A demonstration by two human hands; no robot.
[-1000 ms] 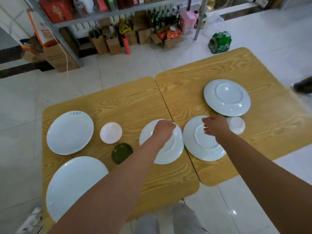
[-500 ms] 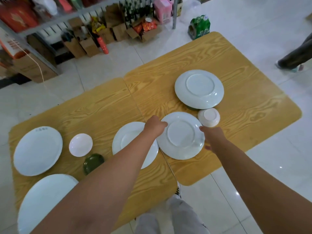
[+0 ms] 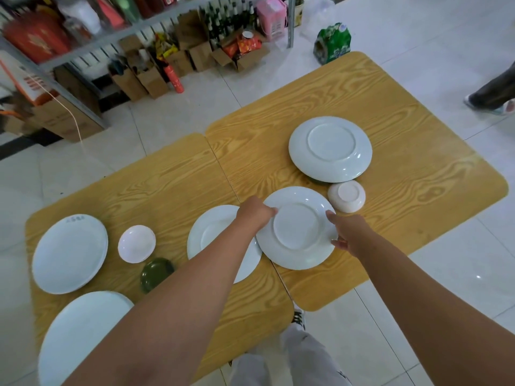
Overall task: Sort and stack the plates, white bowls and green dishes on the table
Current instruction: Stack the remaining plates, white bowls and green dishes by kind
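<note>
An upside-down white plate (image 3: 296,231) sits mid-table, its left edge over an upright white plate (image 3: 214,240). My left hand (image 3: 255,213) grips its left rim and my right hand (image 3: 348,232) grips its right rim. Behind it lie a larger upside-down plate (image 3: 330,148) and a small upside-down white bowl (image 3: 346,196). At the left are an upright white plate (image 3: 69,253), a small white bowl (image 3: 136,243), a green dish (image 3: 156,273) and a big plate (image 3: 80,338) at the near corner.
Two wooden tables (image 3: 167,179) stand pushed together, with a seam down the middle. Beyond them is a shelf rack with boxes and bottles (image 3: 178,65) on the floor. A person's foot (image 3: 493,101) shows at the far right. My legs (image 3: 292,358) are below.
My left hand left the middle plate and moved right to the upside-down plate's left rim. My right hand slid to its right rim. That plate now overlaps the middle plate.
</note>
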